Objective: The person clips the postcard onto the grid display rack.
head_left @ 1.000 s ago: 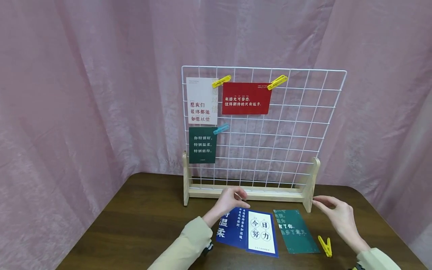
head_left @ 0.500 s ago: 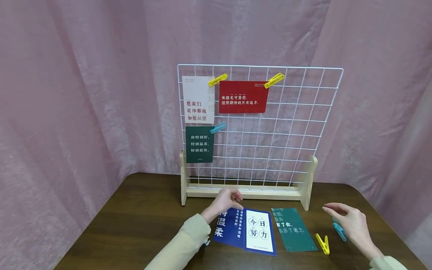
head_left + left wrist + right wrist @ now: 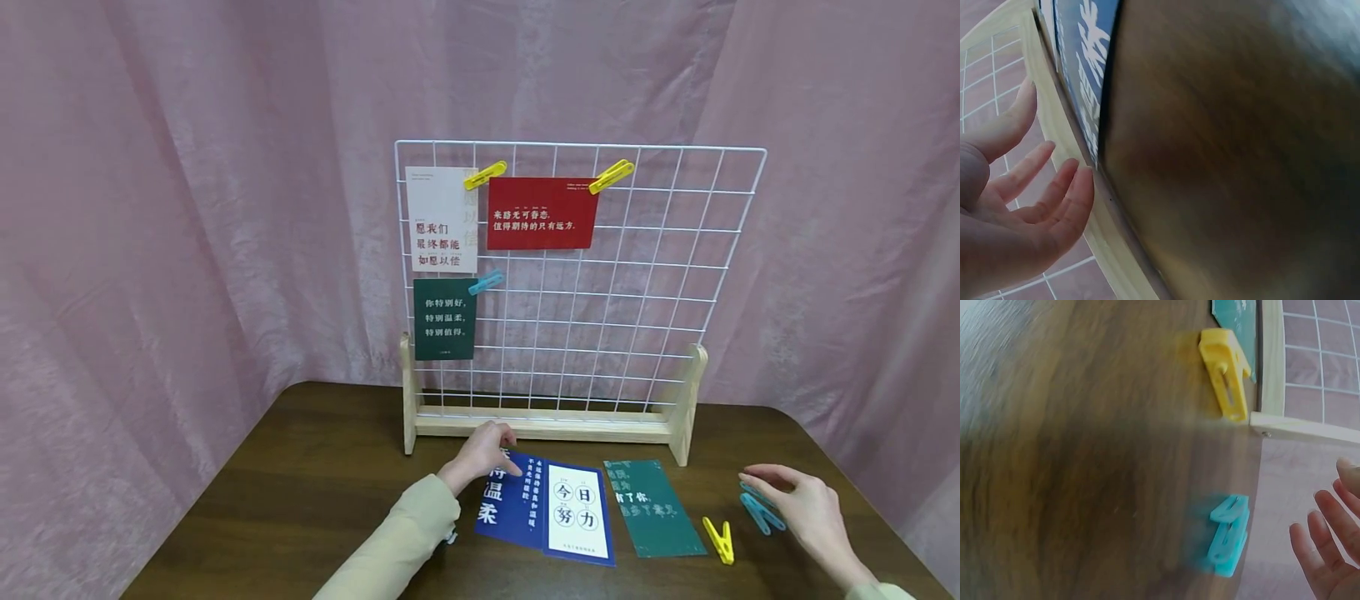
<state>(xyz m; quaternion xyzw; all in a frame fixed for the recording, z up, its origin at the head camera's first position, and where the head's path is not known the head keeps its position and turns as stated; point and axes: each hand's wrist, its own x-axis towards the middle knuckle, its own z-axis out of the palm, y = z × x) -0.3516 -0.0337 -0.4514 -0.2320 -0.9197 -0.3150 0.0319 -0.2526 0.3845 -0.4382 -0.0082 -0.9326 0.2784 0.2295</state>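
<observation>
My left hand [image 3: 480, 454] hovers at the upper left of a dark blue card [image 3: 513, 512] with white characters, thumb and fingers apart. In the left wrist view nothing lies between its loosely bent fingers [image 3: 1072, 209]. On the right, my right hand [image 3: 806, 508] is over the table with its fingertips close to a light blue clothespin [image 3: 762, 514]. The right wrist view has these fingers [image 3: 1329, 537] spread and holding nothing. A yellow clothespin [image 3: 720, 542] lies left of the blue one. Between the hands lie a blue-edged white card [image 3: 579, 533] and a green card [image 3: 655, 508].
Behind the cards stands a white wire grid [image 3: 622, 308] on a wooden base [image 3: 555, 429]. Clothespins hold a white card [image 3: 442, 204], a red card [image 3: 540, 200] and a dark green card [image 3: 444, 342] on it. A pink curtain [image 3: 225, 208] hangs behind the brown table [image 3: 247, 517].
My right hand has moved away from the grid's base, rightward and down to the blue clothespin. My left hand has shifted a little left along the blue card, its thumb and fingers wider apart.
</observation>
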